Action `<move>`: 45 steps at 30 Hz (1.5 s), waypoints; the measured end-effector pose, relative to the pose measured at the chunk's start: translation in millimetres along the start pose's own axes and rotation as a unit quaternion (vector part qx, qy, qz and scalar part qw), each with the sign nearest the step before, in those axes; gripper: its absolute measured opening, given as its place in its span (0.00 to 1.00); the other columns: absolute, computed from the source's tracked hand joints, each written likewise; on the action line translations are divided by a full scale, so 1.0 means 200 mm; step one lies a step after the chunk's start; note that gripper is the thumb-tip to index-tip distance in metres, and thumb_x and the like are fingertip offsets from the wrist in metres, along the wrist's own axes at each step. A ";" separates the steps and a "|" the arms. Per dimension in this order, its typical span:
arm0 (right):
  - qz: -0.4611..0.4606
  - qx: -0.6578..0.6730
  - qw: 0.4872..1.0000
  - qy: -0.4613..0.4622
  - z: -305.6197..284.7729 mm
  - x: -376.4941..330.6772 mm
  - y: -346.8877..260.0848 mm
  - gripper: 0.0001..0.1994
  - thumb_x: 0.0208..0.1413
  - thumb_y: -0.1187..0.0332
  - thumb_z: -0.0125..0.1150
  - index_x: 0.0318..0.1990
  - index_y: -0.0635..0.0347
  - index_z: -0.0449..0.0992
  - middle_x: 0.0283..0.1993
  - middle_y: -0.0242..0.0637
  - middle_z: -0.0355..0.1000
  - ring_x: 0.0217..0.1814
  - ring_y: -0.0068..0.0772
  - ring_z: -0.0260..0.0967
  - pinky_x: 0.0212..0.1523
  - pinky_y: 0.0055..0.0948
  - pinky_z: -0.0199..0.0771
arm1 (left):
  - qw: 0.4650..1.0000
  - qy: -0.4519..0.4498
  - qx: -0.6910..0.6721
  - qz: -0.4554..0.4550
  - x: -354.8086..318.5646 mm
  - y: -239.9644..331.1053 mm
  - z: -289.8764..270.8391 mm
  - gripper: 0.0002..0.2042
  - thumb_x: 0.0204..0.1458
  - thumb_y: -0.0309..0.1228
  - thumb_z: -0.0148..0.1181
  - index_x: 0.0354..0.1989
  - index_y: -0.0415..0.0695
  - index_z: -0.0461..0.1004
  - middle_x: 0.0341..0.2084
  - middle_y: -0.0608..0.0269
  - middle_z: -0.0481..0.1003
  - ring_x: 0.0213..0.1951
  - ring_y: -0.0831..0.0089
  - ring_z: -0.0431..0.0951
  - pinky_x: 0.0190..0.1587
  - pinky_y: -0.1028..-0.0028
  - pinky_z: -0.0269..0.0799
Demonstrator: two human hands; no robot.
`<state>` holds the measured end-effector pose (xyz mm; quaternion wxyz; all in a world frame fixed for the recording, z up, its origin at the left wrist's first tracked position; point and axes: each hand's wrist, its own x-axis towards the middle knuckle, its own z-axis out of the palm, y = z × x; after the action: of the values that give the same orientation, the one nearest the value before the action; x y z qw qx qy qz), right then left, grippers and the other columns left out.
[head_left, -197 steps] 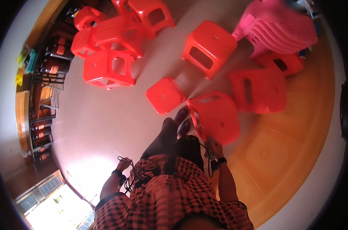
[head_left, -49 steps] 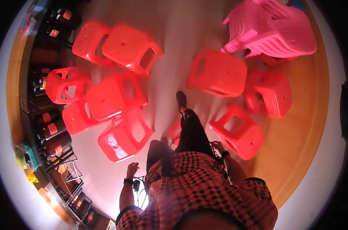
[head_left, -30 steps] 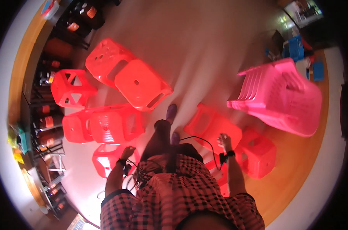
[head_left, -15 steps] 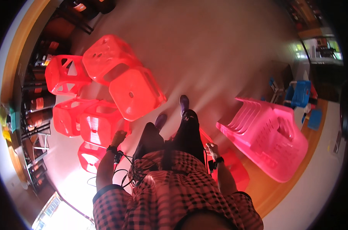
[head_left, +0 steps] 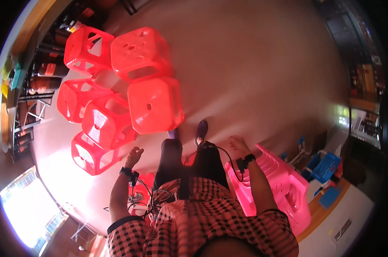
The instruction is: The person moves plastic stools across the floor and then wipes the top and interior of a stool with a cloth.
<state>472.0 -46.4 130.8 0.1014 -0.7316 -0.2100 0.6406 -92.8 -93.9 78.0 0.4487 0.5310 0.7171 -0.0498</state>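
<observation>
While both hands hang empty, fingers loose, the left hand [head_left: 134, 155] nears red stools [head_left: 154, 104] (clustered left); the right hand [head_left: 238, 144] nears pink chairs [head_left: 284, 188].

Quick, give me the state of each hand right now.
Left hand: open, empty, beside the red stools.
Right hand: open, empty, just above the pink chair stack.

At about three o'clock, by the far wall, a bright rectangular screen [head_left: 365, 126] glows pale and greenish. I can make out no packages, labels or signs.
</observation>
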 end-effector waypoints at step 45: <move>-0.185 0.159 0.970 0.014 -0.15 0.28 -0.95 0.23 0.55 0.55 0.52 0.50 0.64 0.66 0.47 0.39 0.67 0.48 0.29 0.65 0.49 0.28 0.66 | 0.923 0.084 -0.308 0.215 0.47 1.47 0.27 0.19 0.60 0.37 0.36 0.57 0.41 0.58 0.54 0.59 0.62 0.56 0.65 0.61 0.55 0.70 0.59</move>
<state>473.4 151.1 164.1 0.3358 -0.6633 -0.2356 0.6259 173.0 71.0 100.1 0.5287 0.5099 0.6004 0.3160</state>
